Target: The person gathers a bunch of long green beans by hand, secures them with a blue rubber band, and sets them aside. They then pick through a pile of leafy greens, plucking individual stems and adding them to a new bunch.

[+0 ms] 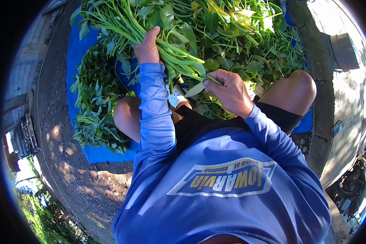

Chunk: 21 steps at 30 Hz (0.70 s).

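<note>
Head view: the left hand (147, 49) reaches forward, its fingers closed around a bunch of green stems (173, 56) angled toward the right hand (228, 90). That hand's fingers, bent inward, pinch a short green stem (214, 80) at the bunch's cut ends. Bent knees flank both; leafy greens (95, 97) cover much of the blue tarp (78, 53).

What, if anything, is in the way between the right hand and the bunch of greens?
Nothing visible: the right hand is right by the stem ends of the bunch of greens in the left hand. A pale pointed piece, leaf or blade, juts from its fingers, beside that gap.
</note>
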Each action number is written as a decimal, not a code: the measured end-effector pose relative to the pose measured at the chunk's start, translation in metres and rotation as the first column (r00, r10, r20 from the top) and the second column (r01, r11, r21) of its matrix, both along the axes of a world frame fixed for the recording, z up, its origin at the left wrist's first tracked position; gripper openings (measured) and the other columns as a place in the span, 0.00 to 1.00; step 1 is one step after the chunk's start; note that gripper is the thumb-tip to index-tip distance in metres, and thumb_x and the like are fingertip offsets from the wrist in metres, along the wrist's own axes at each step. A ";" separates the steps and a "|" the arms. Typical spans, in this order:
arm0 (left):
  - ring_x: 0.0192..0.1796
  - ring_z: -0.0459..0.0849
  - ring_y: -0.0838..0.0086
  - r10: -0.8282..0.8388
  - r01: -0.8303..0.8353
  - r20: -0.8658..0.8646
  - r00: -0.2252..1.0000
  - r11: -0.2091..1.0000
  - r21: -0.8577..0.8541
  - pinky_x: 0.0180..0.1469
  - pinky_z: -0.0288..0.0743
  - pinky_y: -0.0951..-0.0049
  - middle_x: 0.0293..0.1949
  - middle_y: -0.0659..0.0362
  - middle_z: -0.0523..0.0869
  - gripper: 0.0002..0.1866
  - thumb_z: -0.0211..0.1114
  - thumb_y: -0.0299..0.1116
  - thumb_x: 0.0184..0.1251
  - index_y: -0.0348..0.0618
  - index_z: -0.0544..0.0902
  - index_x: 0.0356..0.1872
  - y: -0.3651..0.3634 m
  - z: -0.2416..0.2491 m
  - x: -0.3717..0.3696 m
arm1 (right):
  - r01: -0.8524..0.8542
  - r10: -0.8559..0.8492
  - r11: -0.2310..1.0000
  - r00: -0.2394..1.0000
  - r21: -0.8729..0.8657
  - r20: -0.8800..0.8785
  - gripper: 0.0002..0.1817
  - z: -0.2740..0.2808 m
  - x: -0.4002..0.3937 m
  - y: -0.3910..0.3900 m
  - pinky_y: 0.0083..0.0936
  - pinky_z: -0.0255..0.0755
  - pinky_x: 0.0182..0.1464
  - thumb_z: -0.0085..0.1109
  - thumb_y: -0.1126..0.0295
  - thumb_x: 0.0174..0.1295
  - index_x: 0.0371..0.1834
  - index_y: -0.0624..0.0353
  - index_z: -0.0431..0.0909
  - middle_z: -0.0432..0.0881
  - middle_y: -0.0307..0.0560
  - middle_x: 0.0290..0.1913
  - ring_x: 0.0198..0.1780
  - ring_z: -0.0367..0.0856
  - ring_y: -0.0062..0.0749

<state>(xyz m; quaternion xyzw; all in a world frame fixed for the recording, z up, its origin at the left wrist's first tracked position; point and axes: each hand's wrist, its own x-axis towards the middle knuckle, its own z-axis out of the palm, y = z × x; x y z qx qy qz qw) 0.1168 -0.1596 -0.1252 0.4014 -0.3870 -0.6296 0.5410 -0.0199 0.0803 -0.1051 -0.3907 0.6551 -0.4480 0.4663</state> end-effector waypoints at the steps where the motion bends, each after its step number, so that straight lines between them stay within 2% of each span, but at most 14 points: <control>1: 0.25 0.86 0.65 0.004 -0.004 0.003 1.000 1.000 0.007 0.27 0.84 0.65 0.32 0.52 0.87 0.15 0.78 0.36 0.64 0.33 0.86 0.42 0.000 -0.002 0.001 | -0.003 0.003 0.999 1.000 -0.039 0.009 0.11 0.000 -0.001 0.004 0.25 0.75 0.41 0.70 0.67 0.69 0.43 0.66 0.86 0.86 0.42 0.34 0.36 0.81 0.20; 2: 0.25 0.86 0.66 0.008 -0.008 0.007 1.000 1.000 0.013 0.27 0.85 0.65 0.32 0.52 0.88 0.15 0.78 0.36 0.64 0.33 0.86 0.42 0.000 -0.003 0.003 | -0.005 0.006 0.997 1.000 -0.078 0.020 0.09 0.001 -0.001 0.009 0.22 0.74 0.40 0.68 0.70 0.71 0.43 0.66 0.85 0.85 0.39 0.33 0.36 0.79 0.17; 5: 0.25 0.86 0.66 0.008 -0.007 0.023 1.000 1.000 -0.025 0.27 0.85 0.66 0.33 0.53 0.88 0.16 0.78 0.35 0.64 0.34 0.87 0.43 -0.004 -0.011 0.006 | -0.207 0.198 0.978 0.966 -0.039 -0.169 0.06 0.028 -0.012 0.027 0.25 0.72 0.38 0.66 0.72 0.72 0.42 0.64 0.84 0.82 0.39 0.31 0.33 0.75 0.18; 8: 0.25 0.86 0.68 -0.011 0.013 0.036 0.999 0.999 -0.041 0.27 0.85 0.66 0.32 0.55 0.87 0.15 0.78 0.36 0.64 0.35 0.86 0.43 -0.004 -0.022 0.006 | -0.178 0.174 0.984 0.972 -0.013 -0.160 0.06 0.025 -0.016 0.035 0.27 0.70 0.36 0.66 0.72 0.73 0.41 0.64 0.83 0.78 0.40 0.29 0.31 0.71 0.20; 9: 0.25 0.85 0.68 -0.020 0.021 0.032 0.999 0.999 -0.027 0.27 0.85 0.67 0.32 0.55 0.87 0.15 0.78 0.36 0.64 0.36 0.86 0.43 -0.001 -0.018 0.002 | -0.186 0.191 0.981 0.970 0.052 -0.153 0.08 0.027 -0.019 0.036 0.35 0.76 0.39 0.65 0.70 0.69 0.44 0.64 0.84 0.84 0.55 0.32 0.33 0.85 0.39; 12: 0.25 0.85 0.67 -0.087 0.084 0.026 0.996 0.993 0.084 0.28 0.84 0.67 0.30 0.55 0.86 0.16 0.78 0.39 0.65 0.38 0.85 0.42 0.003 -0.001 0.006 | -0.315 0.329 0.944 0.911 0.094 -0.249 0.09 0.023 -0.029 0.051 0.38 0.77 0.39 0.66 0.70 0.67 0.45 0.64 0.83 0.86 0.56 0.32 0.34 0.86 0.48; 13: 0.25 0.85 0.67 -0.109 0.108 0.008 0.994 0.989 0.102 0.29 0.84 0.67 0.30 0.55 0.86 0.16 0.78 0.40 0.65 0.38 0.85 0.41 0.000 0.003 0.010 | -0.343 0.369 0.927 0.904 0.149 -0.216 0.12 0.017 -0.030 0.054 0.43 0.79 0.46 0.66 0.70 0.65 0.48 0.65 0.84 0.88 0.58 0.38 0.42 0.88 0.55; 15: 0.26 0.86 0.67 -0.165 0.159 0.030 0.986 0.974 0.159 0.30 0.84 0.68 0.29 0.54 0.85 0.18 0.77 0.45 0.66 0.40 0.83 0.39 -0.004 0.008 0.017 | -0.313 0.266 0.950 0.773 0.019 -0.576 0.15 -0.001 -0.028 0.056 0.45 0.79 0.52 0.65 0.70 0.65 0.51 0.67 0.84 0.88 0.59 0.44 0.48 0.87 0.56; 17: 0.26 0.86 0.66 -0.228 0.222 0.017 0.973 0.960 0.173 0.30 0.84 0.68 0.29 0.54 0.86 0.19 0.76 0.46 0.66 0.41 0.82 0.38 -0.002 0.011 0.018 | -0.285 0.166 0.954 0.762 -0.095 -0.626 0.17 0.001 -0.041 0.041 0.43 0.80 0.54 0.65 0.72 0.65 0.54 0.70 0.84 0.88 0.60 0.48 0.50 0.88 0.55; 19: 0.26 0.86 0.66 -0.283 0.274 0.019 0.959 0.940 0.205 0.30 0.83 0.68 0.29 0.54 0.86 0.20 0.76 0.48 0.67 0.43 0.81 0.39 0.006 0.019 0.016 | -0.231 0.060 0.955 0.769 -0.189 -0.636 0.17 0.021 -0.050 0.010 0.41 0.82 0.53 0.65 0.72 0.65 0.55 0.69 0.85 0.89 0.59 0.49 0.48 0.89 0.52; 21: 0.27 0.87 0.67 -0.358 0.355 -0.028 0.933 0.908 0.224 0.31 0.84 0.69 0.29 0.55 0.87 0.19 0.75 0.49 0.68 0.43 0.81 0.39 0.011 0.014 0.016 | -0.056 -0.092 0.939 0.909 -0.339 -0.406 0.15 0.035 -0.048 -0.032 0.35 0.81 0.46 0.66 0.68 0.68 0.55 0.63 0.84 0.89 0.58 0.48 0.41 0.89 0.44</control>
